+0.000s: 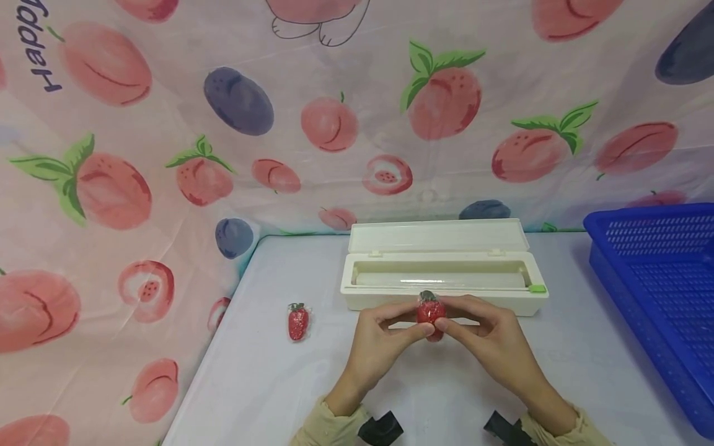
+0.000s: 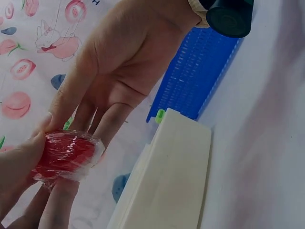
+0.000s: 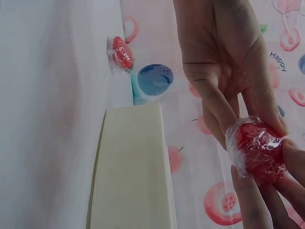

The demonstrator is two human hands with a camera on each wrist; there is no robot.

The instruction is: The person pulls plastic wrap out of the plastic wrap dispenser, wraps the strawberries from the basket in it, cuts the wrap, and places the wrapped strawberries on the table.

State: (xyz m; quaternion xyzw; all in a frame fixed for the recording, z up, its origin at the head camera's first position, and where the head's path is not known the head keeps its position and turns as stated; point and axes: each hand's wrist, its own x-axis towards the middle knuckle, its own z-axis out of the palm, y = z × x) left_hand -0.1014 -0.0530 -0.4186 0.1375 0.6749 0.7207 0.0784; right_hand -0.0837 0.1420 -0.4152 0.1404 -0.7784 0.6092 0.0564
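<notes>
The strawberry between the hands is glossy red under clear film, with a dark green cap. A second red strawberry lies near the table's left edge. The table is pale grey-white, the dispenser box cream with a green tab, the basket bright blue. The backdrop cloth is pink, printed with peaches, green leaves and dark blue plums.

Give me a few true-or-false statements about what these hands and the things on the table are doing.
1. Both hands hold one wrapped strawberry. True: left hand, right hand.
2. The white dispenser box has its lid shut. False: it stands open.
3. A second wrapped strawberry lies on the table. True.
4. The blue basket sits at the person's left. False: it is at their right.
</notes>
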